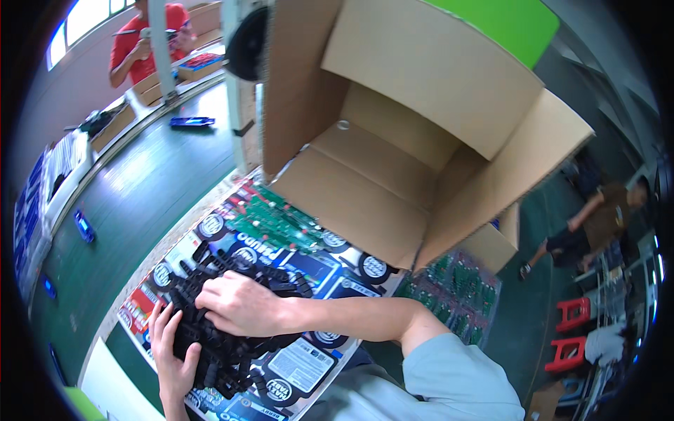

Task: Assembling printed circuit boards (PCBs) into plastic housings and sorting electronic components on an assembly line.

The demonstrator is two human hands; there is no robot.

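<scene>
Now both hands on one black plastic part (pixel 225 344), on a printed sheet (pixel 295 365).

Left hand (pixel 172 361) with open fingers against the part's left edge; right hand (pixel 242 305) flat, pressing on top. One open carton (pixel 421 140) behind, two green board trays (pixel 281 223) beside. Green conveyor (pixel 140 196) at left; two red stools (pixel 572 333), two other people in a workshop.
</scene>
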